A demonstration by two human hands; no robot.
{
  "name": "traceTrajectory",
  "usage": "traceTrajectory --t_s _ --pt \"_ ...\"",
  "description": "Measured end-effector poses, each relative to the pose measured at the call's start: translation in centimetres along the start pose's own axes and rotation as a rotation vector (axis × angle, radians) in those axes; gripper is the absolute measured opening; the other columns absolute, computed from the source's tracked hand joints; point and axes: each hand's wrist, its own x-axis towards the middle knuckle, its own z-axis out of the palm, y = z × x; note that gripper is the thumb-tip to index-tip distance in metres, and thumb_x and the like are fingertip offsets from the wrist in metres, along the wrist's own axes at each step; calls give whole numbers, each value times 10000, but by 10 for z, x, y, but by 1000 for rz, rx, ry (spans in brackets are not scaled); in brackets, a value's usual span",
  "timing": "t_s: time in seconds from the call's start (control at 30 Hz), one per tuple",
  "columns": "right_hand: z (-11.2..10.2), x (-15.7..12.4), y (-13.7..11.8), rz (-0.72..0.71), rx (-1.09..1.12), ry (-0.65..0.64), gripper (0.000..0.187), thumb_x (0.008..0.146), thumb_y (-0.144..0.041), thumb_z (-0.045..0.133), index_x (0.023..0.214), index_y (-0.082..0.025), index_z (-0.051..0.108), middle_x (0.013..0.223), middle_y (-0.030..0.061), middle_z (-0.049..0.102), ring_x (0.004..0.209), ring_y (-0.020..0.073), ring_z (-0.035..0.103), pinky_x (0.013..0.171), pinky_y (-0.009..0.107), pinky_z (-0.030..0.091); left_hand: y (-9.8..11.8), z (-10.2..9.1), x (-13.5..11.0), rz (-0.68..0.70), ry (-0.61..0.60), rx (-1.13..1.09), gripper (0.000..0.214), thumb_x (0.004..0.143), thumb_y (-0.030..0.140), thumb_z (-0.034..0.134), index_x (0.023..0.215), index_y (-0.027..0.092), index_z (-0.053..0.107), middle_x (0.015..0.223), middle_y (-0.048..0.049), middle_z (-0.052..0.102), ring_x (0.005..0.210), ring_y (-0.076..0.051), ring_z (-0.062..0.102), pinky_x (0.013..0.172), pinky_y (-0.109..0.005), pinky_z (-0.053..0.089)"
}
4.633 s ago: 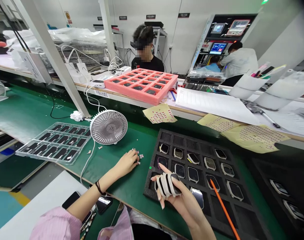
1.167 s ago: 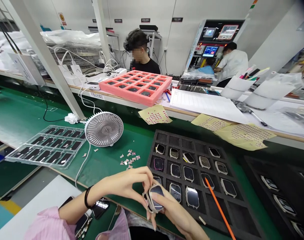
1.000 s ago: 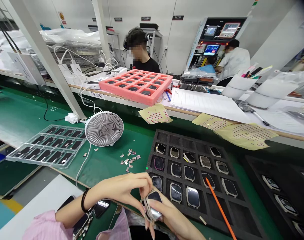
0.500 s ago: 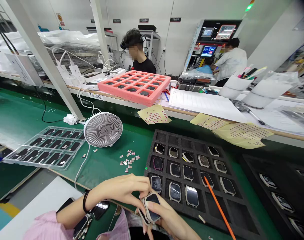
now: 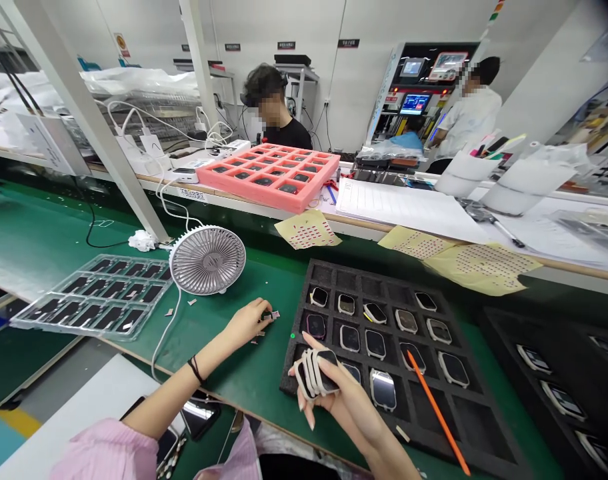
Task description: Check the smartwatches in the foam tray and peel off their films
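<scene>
My right hand [image 5: 341, 393] is closed round a small stack of smartwatch bodies [image 5: 311, 375] with pale frames and dark screens, held tilted over the near left corner of the black foam tray [image 5: 379, 260]. Away to the left, my left hand [image 5: 249, 321] reaches down to the green bench top. Its bent fingers touch or hover over small silver-and-pink tabs [image 5: 275, 315]. The hand covers most of that pile, and its fingertips are partly hidden, so a grip on a tab cannot be made out. Several smartwatches [image 5: 375, 345] lie in the tray's pockets.
An orange stick [image 5: 437, 413] lies across the tray. A round fan [image 5: 207, 260] and a clear parts tray [image 5: 99, 293] stand left. A second foam tray [image 5: 514, 327] lies right. On the shelf are a pink foam tray [image 5: 309, 200] and papers [image 5: 399, 207]. A co-worker [image 5: 287, 130] sits beyond.
My left hand has let go of the watch stack and moved up and left to the tabs. My right hand alone now holds the stack, slightly higher, with its edges fanned out.
</scene>
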Motion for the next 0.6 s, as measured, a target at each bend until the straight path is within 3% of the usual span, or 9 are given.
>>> traceTrajectory --t_s 0.13,0.33,0.6 --pt "-3 4 -2 -20 31 13 746 843 -430 605 1470 -234 249 943 100 682 610 198 632 487 322 475 5 14 6 25 -61 188 83 900 148 467 861 153 541 900 -85 590 896 -222 588 810 -329 482" --pt "-7 11 -4 6 117 8 774 846 -438 588 1482 -217 207 932 109 689 603 209 631 461 305 450 13 15 3 51 -94 237 224 812 -32 443 880 159 539 928 -99 614 960 -246 583 915 -408 460" --pt "-4 12 -8 9 169 0 736 873 -405 539 1485 -189 191 910 116 693 581 206 620 446 289 425 9 15 -1 -27 -71 273 212 834 14 488 1019 105 539 1104 -202 592 1013 -296 599 868 -440 480"
